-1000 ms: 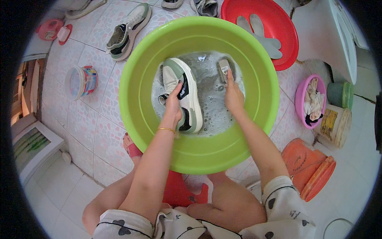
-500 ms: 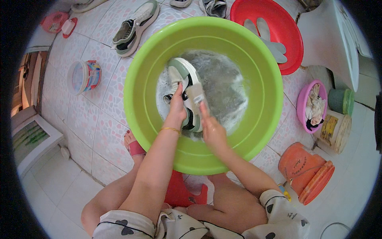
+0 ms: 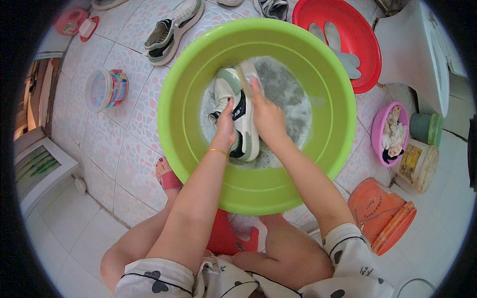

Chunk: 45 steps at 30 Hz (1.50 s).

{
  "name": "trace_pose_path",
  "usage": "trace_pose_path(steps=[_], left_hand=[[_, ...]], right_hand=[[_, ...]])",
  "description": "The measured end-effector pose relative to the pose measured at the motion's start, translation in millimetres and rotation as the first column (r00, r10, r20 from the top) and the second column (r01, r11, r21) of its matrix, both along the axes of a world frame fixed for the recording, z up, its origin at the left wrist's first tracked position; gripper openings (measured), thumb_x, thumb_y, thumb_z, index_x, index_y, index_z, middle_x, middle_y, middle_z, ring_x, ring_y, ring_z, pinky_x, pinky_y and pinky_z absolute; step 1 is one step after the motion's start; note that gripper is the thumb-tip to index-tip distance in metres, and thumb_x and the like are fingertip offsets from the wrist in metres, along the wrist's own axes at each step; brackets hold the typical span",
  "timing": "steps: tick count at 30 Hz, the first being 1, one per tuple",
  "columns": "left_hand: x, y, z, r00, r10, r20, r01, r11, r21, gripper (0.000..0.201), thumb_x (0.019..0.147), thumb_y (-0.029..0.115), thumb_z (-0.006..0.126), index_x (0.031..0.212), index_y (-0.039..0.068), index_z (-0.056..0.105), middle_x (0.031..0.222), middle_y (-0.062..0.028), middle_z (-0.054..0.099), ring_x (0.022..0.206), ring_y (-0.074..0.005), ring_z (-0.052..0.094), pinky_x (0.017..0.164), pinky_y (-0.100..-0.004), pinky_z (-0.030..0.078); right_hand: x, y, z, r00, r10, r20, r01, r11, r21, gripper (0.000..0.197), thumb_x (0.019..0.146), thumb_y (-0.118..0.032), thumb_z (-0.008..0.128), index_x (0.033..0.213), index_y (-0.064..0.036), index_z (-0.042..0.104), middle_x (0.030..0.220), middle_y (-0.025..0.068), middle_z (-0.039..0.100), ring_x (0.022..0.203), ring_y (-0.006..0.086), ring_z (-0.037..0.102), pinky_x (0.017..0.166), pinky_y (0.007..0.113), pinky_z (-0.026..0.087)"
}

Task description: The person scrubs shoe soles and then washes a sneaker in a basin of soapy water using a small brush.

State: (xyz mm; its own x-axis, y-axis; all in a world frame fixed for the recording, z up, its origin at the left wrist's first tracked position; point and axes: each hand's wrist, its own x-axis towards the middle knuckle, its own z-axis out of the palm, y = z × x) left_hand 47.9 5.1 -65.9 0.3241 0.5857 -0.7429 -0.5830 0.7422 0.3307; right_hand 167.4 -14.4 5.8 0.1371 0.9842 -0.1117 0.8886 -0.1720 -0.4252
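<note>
A white sneaker [image 3: 252,134] with green and black patches lies tilted in a large lime-green basin [image 3: 175,99], over soapy grey water [image 3: 290,99]. My left hand [image 3: 226,130] is closed around the shoe's near part, thumb on top; its other fingers are hidden beneath. In my right hand [image 3: 269,118] is a scrubbing brush [image 3: 250,75], its bristles pressed against the sole edge near the toe. The index finger stretches along the brush's back. Foam gathers around the shoe.
Another sneaker [image 3: 174,34] stands on the tiles beyond the basin. A red basin [image 3: 368,59] holds grey insoles [image 3: 338,47]. At right are a pink basket [image 3: 377,130] of cloths and an orange bucket [image 3: 370,203]. A small clear tub [image 3: 102,90] stands left.
My right hand has slid the brush forward along the shoe's side, from the middle to the toe. My left hand keeps its hold. The whole view has shifted slightly.
</note>
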Motion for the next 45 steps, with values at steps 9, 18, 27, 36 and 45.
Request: trace_pose_path(steps=[9,18,27,36,45], left_hand=[[-3.9,-0.9,14.5,1.000,0.020,-0.014,-0.021,1.000,-0.008,0.041,0.088,0.035,0.047,0.118,0.007,0.049,0.112,-0.0072,0.056,0.097,-0.0223,0.056,0.087,-0.0368,0.043],[10.0,-4.2,71.0,0.988,0.143,0.060,-0.142,0.990,-0.012,0.047,0.085,0.046,0.044,0.114,0.010,0.053,0.108,-0.0062,0.059,0.094,-0.0229,0.057,0.085,-0.0399,0.045],[29.8,1.1,107.5,0.944,0.265,0.198,-0.284,0.956,0.072,0.040,0.087,0.041,0.043,0.109,0.011,0.056,0.103,-0.0047,0.060,0.090,-0.0225,0.058,0.083,-0.0384,0.045],[33.1,-10.3,124.5,0.988,-0.110,-0.106,0.120,0.988,0.101,0.034,0.083,0.018,0.055,0.111,-0.001,0.050,0.107,-0.0111,0.056,0.097,-0.0217,0.055,0.085,-0.0345,0.045],[20.1,-20.3,111.3,0.992,-0.114,-0.045,0.116,0.991,0.061,0.031,0.081,0.011,0.056,0.109,-0.003,0.052,0.105,-0.0113,0.058,0.093,-0.0226,0.057,0.081,-0.0348,0.046]], right_hand=[[9.1,-107.7,19.4,0.939,-0.188,-0.288,0.097,0.949,-0.301,0.058,0.087,-0.019,0.047,0.138,-0.0235,0.020,0.063,0.0201,0.057,0.054,0.0373,0.057,0.049,0.046,0.043],[60.7,-51.8,-13.5,0.496,-0.651,-0.575,0.366,0.757,-0.542,0.050,0.087,-0.041,0.049,0.115,-0.0007,0.045,0.077,0.0103,0.055,0.066,0.0195,0.051,0.062,0.031,0.042],[51.7,-78.6,48.5,0.078,-0.682,-0.727,0.159,0.728,-0.667,0.063,0.081,-0.055,0.050,0.115,-0.0015,0.048,0.101,0.0071,0.055,0.089,0.0144,0.052,0.076,0.027,0.043],[66.5,-58.2,1.2,-0.002,-0.623,-0.783,0.100,0.779,-0.620,0.058,0.082,-0.052,0.050,0.111,-0.0017,0.053,0.101,0.0081,0.059,0.092,0.0176,0.055,0.078,0.030,0.044],[60.4,-26.7,-71.1,0.977,-0.009,0.213,0.058,0.972,-0.226,0.020,0.080,-0.020,0.048,0.084,-0.0035,0.057,0.086,0.0149,0.056,0.086,0.0317,0.054,0.071,0.041,0.043]])
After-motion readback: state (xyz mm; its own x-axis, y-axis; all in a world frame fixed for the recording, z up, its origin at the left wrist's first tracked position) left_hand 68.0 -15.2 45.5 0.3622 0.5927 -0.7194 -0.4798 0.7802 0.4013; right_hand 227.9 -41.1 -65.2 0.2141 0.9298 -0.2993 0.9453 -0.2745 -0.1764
